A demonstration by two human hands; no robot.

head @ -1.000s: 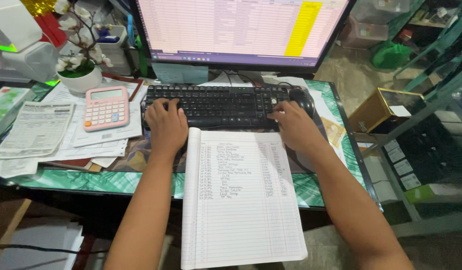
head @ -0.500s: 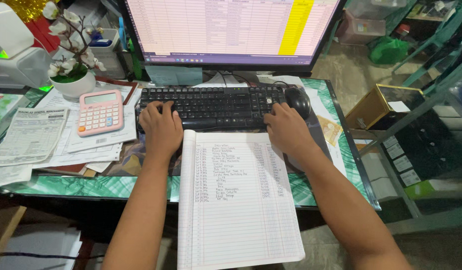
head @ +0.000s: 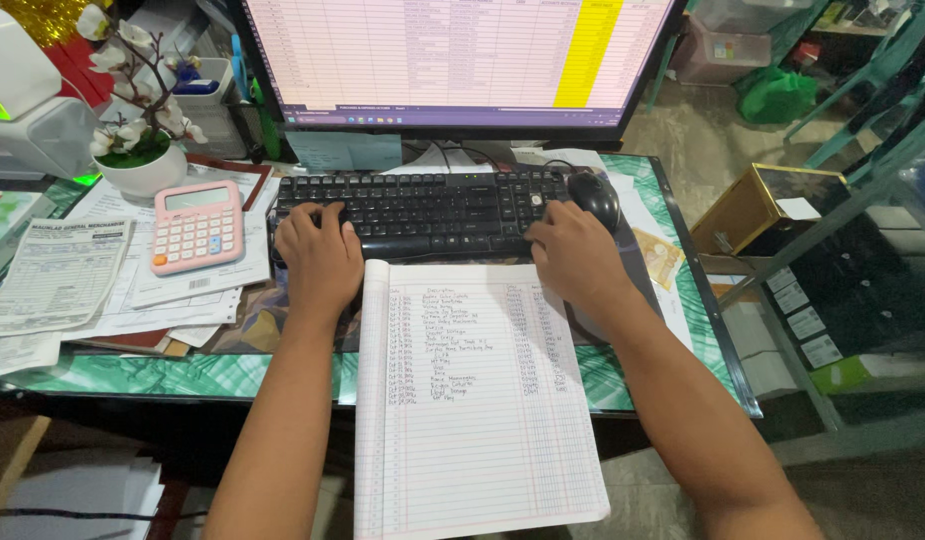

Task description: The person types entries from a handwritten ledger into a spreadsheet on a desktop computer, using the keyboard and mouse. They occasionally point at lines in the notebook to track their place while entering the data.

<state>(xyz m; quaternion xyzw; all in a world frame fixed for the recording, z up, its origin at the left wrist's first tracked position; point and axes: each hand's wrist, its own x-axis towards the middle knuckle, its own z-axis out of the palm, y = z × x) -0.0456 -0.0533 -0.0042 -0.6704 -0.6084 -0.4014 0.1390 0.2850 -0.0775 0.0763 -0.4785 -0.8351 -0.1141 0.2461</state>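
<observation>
My left hand (head: 317,260) rests on the left end of a black keyboard (head: 432,205), fingers spread over the keys. On the keyboard's right end lies my right hand (head: 574,255), fingers on the keys, just below a black mouse (head: 594,197). Between my forearms an open ruled ledger (head: 472,400) with handwritten rows hangs over the desk's front edge. Above the keyboard stands a monitor (head: 452,55) showing a spreadsheet with a yellow column. Neither hand holds anything.
A pink calculator (head: 195,226) lies on a pile of papers (head: 57,275) at the left. Behind it stand a white pot with white flowers (head: 137,150) and a white machine (head: 22,100). Cardboard boxes (head: 757,205) and green chairs are right of the glass desk (head: 717,340).
The view has shifted slightly. Both hands stay on the keyboard, with the right hand nearer the mouse.
</observation>
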